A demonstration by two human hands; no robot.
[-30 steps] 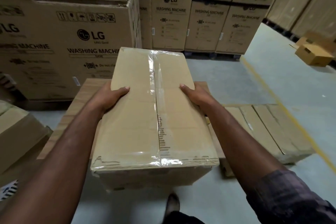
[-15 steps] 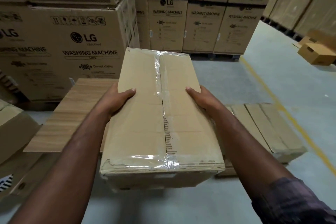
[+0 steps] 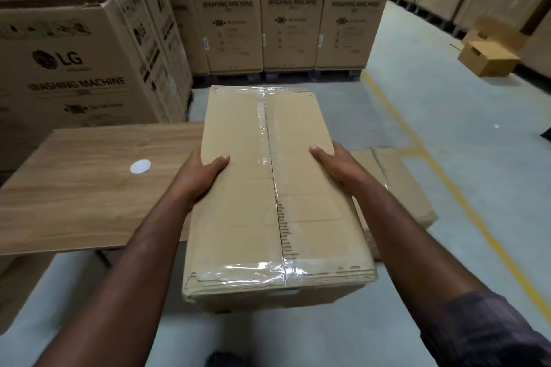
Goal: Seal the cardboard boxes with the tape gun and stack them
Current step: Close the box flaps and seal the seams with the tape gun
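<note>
Both hands grip the taped box in the air: left hand and right hand clamp its opposite long sides, thumbs on top, balancing the load. It hangs just right of the desk, above another box on the floor, likely for stacking.
</note>
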